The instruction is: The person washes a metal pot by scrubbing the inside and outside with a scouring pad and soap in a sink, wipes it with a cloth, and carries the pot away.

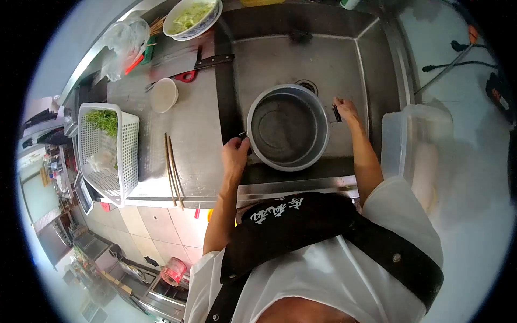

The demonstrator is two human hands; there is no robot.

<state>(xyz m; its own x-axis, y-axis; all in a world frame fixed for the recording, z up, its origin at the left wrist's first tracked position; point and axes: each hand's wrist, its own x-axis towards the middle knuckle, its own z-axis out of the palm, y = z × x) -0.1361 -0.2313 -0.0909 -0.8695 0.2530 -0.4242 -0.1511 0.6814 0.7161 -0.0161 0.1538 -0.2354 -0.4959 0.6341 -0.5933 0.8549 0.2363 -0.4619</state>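
Note:
A round metal pot (288,127) is over the steel sink (301,59), near its front edge. Dark water or a dark bottom shows inside it. On the pot's left side, my left hand (235,154) is closed round a black handle. My right hand (346,110) grips the black handle on the opposite side, with the fingers wrapped round it. The pot sits level between both hands, and part of the sink drain (307,86) shows just behind its rim.
Left of the sink, the steel counter (202,145) holds chopsticks (172,169), a white bowl (163,96), a cleaver (177,63), red-handled scissors (186,76) and a white basket (128,156) of greens. A patterned bowl (192,19) stands behind; a clear plastic bin (396,137) stands right.

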